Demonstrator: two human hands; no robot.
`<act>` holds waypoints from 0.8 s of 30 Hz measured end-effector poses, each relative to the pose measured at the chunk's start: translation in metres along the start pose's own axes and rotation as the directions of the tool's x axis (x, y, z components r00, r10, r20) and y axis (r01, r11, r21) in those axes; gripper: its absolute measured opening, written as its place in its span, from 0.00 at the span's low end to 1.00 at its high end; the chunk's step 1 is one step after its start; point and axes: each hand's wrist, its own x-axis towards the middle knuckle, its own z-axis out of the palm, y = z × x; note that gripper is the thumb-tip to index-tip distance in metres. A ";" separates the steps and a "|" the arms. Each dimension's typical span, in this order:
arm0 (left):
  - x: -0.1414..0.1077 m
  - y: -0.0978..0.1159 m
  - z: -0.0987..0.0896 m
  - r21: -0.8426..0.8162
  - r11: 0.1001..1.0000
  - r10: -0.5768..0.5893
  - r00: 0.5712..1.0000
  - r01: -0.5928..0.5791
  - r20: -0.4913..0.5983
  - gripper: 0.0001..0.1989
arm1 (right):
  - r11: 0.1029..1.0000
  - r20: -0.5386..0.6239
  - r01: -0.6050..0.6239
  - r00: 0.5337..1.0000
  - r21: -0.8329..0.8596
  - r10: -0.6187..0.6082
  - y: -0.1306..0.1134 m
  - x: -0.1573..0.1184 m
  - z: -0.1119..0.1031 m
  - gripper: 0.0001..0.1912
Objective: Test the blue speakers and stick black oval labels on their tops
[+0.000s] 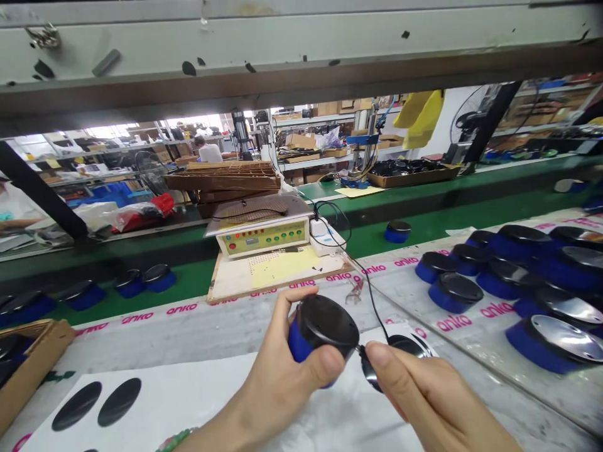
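Observation:
My left hand (277,376) is wrapped round a round device (327,320) with a black top and blue side, tilted toward me. Its thumb presses on the near edge and a finger reaches over the back. Between thumb and fingers, my right hand (419,392) pinches a small black cable plug (362,350) right at the device's right side. Whether the plug is inserted I cannot tell. The thin black cable (372,295) runs back to a white adapter (325,235). Partly hidden behind my right hand lie shiny black discs (407,344) on white paper.
A cream control box (264,240) with lights and buttons stands ahead on a board. Many blue-and-black devices (455,292) cluster at right. More devices sit on the green conveyor (188,285). A sheet (188,389) with black oval stickers and a cardboard box (51,351) are at left.

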 end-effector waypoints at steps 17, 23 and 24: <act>0.001 0.011 -0.008 0.811 0.125 0.660 0.658 -0.572 0.362 0.31 | 0.992 0.016 0.115 0.993 -0.055 -0.114 0.037 -0.007 0.004 0.13; -0.009 0.004 0.004 0.753 0.026 0.748 0.513 -0.657 0.421 0.11 | 0.971 -0.144 0.173 0.970 -0.167 -0.198 0.058 -0.030 0.015 0.17; -0.010 0.002 0.006 0.757 0.043 0.752 0.520 -0.652 0.405 0.10 | 0.976 -0.142 0.155 0.974 -0.152 -0.177 0.061 -0.032 0.016 0.17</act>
